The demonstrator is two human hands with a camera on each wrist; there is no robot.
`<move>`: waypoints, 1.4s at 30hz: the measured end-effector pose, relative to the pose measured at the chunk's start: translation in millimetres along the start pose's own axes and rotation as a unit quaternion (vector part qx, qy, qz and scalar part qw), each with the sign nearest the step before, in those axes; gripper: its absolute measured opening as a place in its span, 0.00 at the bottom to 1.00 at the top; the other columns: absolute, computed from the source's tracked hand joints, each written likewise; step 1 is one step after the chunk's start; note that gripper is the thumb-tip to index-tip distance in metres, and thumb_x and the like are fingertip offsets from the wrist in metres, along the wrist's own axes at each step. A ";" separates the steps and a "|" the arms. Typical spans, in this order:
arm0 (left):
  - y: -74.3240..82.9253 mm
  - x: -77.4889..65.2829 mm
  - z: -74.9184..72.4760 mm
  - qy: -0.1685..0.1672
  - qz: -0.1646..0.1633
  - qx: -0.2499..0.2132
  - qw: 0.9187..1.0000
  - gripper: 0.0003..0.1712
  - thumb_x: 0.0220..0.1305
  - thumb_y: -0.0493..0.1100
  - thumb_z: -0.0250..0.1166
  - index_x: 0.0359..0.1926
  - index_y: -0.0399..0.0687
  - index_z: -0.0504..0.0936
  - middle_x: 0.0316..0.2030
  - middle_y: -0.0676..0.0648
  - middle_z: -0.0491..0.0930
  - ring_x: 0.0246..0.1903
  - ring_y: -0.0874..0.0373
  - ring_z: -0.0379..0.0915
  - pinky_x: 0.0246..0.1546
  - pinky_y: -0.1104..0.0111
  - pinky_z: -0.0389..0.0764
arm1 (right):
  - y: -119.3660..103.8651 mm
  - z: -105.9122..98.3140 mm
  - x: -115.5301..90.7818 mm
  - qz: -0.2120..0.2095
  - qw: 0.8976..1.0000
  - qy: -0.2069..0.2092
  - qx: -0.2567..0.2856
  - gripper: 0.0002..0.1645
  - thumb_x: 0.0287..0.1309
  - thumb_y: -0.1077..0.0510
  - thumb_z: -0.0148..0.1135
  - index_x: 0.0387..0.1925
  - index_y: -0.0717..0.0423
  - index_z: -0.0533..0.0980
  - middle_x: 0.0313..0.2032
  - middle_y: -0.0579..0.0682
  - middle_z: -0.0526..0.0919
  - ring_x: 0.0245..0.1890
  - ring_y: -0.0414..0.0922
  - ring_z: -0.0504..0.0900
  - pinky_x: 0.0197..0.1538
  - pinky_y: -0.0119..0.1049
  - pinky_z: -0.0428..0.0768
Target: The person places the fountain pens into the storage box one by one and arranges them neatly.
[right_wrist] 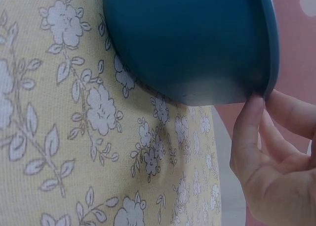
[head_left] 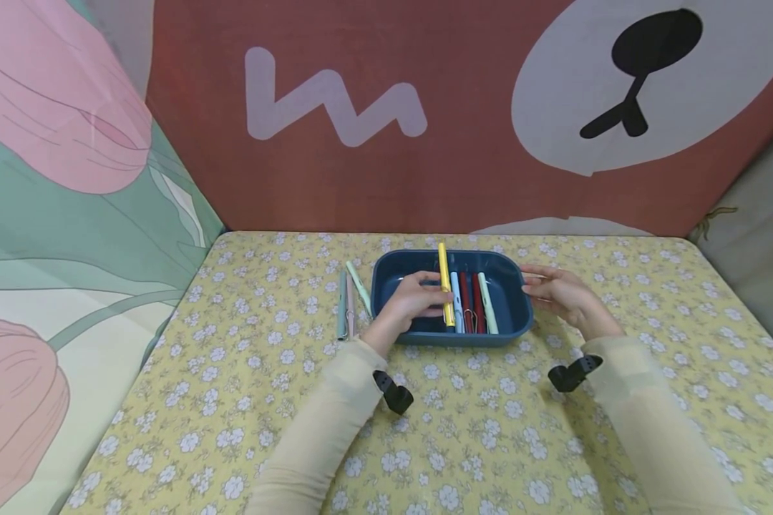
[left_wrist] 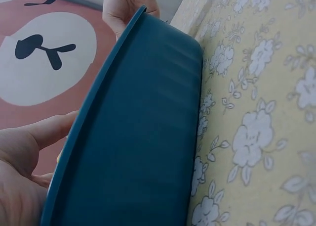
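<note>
Your left hand (head_left: 415,300) is pinching the yellow pen (head_left: 446,285) over the blue tray (head_left: 393,268), beside the pens already lying there. Be lowering it flat and parallel to them. Your right hand (head_left: 563,295) is resting loose-fingered against the tray's right rim. Three pens (head_left: 350,304) are lying on the counter (head_left: 489,429) just left of your left hand.

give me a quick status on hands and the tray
Left hand pinches yellow pen over blue tray. Right hand open, fingertips on tray's rim. Three pens lie outside, left of it.
</note>
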State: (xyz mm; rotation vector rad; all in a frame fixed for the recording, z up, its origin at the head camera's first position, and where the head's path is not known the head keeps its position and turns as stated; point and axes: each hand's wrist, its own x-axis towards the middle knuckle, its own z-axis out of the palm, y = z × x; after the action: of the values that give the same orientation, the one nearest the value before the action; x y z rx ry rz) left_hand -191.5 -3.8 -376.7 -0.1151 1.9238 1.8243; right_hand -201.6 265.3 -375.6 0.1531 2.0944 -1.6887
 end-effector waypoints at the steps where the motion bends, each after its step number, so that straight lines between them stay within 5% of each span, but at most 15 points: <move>1: -0.4 0.4 0.6 0.001 0.000 0.001 1.000 0.32 0.61 0.37 0.66 0.65 0.43 0.67 0.59 0.38 0.75 0.51 0.47 0.80 0.48 0.63 0.86 | -0.1 0.0 -0.1 0.000 1.000 0.000 -0.001 0.39 0.67 0.63 0.51 0.74 0.59 0.48 0.34 0.25 0.78 0.37 0.25 0.80 0.44 0.20 0.81; 21: -6.8 5.4 9.1 0.025 -0.008 0.051 0.998 0.29 0.61 0.37 0.66 0.63 0.38 0.69 0.48 0.38 0.80 0.45 0.47 0.82 0.40 0.66 0.87 | -0.6 0.9 -2.3 -0.001 1.000 0.000 -0.010 0.38 0.67 0.63 0.51 0.74 0.59 0.48 0.37 0.26 0.75 0.38 0.25 0.79 0.45 0.20 0.81; 42: -10.8 12.5 9.8 0.017 -0.039 0.124 0.991 0.25 0.62 0.35 0.65 0.60 0.36 0.71 0.47 0.38 0.78 0.39 0.48 0.84 0.32 0.70 0.87 | -1.4 0.3 -2.5 -0.004 1.000 -0.002 -0.011 0.38 0.68 0.63 0.51 0.74 0.60 0.48 0.35 0.25 0.77 0.37 0.24 0.80 0.44 0.20 0.81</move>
State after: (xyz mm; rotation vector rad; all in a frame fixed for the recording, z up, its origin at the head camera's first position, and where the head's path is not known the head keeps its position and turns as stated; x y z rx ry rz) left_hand -195.6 7.7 -391.5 -0.1376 2.1214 1.5289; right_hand -199.8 265.2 -373.4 0.1335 2.1120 -1.6684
